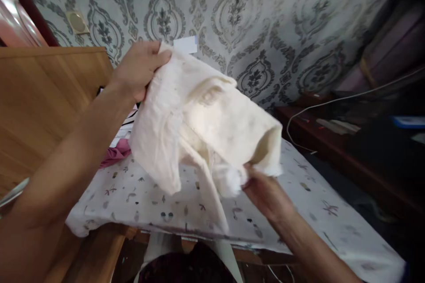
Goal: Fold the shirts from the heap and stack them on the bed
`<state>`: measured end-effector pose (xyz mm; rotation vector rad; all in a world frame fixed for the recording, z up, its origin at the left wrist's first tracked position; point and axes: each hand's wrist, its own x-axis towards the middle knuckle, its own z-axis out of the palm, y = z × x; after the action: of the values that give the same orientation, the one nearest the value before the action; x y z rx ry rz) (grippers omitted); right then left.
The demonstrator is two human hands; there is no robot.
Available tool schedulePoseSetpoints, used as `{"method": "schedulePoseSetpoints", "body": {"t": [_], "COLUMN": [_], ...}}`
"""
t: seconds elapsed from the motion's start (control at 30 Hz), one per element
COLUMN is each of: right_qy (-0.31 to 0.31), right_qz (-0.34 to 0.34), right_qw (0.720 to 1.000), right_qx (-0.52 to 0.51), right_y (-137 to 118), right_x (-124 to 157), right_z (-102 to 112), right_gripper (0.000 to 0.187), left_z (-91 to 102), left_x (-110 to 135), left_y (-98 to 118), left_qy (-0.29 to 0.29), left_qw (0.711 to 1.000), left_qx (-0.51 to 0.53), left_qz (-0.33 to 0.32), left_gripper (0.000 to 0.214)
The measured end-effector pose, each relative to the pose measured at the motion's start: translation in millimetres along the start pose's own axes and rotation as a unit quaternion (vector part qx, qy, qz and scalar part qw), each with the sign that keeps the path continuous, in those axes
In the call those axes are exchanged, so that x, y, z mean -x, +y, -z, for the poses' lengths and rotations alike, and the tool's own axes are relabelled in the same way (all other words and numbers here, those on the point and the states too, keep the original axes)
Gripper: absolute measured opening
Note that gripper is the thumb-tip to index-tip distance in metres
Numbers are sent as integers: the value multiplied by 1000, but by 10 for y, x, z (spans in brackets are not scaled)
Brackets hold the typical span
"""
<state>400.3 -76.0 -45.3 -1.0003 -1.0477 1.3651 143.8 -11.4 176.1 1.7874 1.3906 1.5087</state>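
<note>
A cream-coloured garment [229, 119] with fluffy white trim hangs in the air between my hands, above a table. My left hand [142, 66] is closed on its upper left edge, with the thumb on top of the fabric. Lower down, my right hand [265, 188] pinches the edge near a fluffy white part and a tube-like opening. A narrow strip of the garment dangles towards the front of the table. The fabric is partly blurred and folded, so its exact kind is unclear.
A white patterned cloth [186, 212] covers the table. At left, pink fabric [116, 152] and striped fabric [128, 124] lie by a wooden panel [49, 106]. A white cable [318, 105] runs over a dark cluttered surface at right. Patterned wallpaper [239, 0] stands behind.
</note>
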Motion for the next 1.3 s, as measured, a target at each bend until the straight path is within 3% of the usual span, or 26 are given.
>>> {"method": "schedulePoseSetpoints", "body": {"t": [0.1, 0.2, 0.23, 0.33, 0.43, 0.53, 0.63, 0.7, 0.73, 0.8, 0.9, 1.0, 1.07, 1.17, 1.3], "right_qy": [52, 93, 101, 109, 76, 72, 92, 97, 100, 111, 115, 111, 134, 163, 97], "right_qz": [-91, -134, -141, -145, -142, -153, -136, -114, -102, -74, -28, -6, -13, 6, 122], "right_qw": [994, 986, 983, 975, 975, 970, 972, 979, 982, 985, 988, 987, 975, 920, 817], "right_qx": [-16, 34, 59, 125, 153, 177, 171, 139, 124, 106, 98, 116, 176, 357, 555], "right_y": [-235, -214, -152, 74, 206, 243, 255, 240, 218, 142, -13, -109, -99, 5, 165], "right_x": [7, 5, 3, 0, -10, -33, -36, -32, -39, -95, -325, -691, -920, -1080, -820], "right_z": [355, 560, 600, 675, 705, 702, 685, 678, 680, 705, 811, 1001, 1154, 1350, 1346], "right_gripper": [38, 26, 25, 33, 33, 31, 31, 30, 30, 28, 27, 25, 24, 27, 33], "left_z": [-9, -47, -63, -128, -255, -454, -596, -569, -511, -328, -5, 205, 259, 265, 190], "left_x": [115, 439, 583, 1048, 1453, 1702, 1749, 1663, 1589, 1402, 1125, 998, 1012, 1117, 1282], "left_y": [-677, -1455, -1667, -2013, -1938, -1710, -1610, -1642, -1676, -1749, -1840, -1966, -2105, -2316, -2278], "left_qy": [-50, -29, -48, -137, -212, -262, -306, -318, -314, -290, -211, -126, -109, -80, -26], "left_qw": [992, 980, 971, 954, 933, 882, 822, 811, 821, 869, 946, 952, 945, 954, 949], "left_qx": [40, -111, -157, -210, -275, -391, -479, -488, -472, -390, -177, -24, -19, -150, -311], "left_qz": [110, 164, 172, 164, 91, 26, 27, 55, 67, 89, 171, 277, 307, 245, 41], "left_gripper": [12, 18, 21, 27, 37, 45, 42, 32, 29, 24, 23, 37, 37, 28, 31]}}
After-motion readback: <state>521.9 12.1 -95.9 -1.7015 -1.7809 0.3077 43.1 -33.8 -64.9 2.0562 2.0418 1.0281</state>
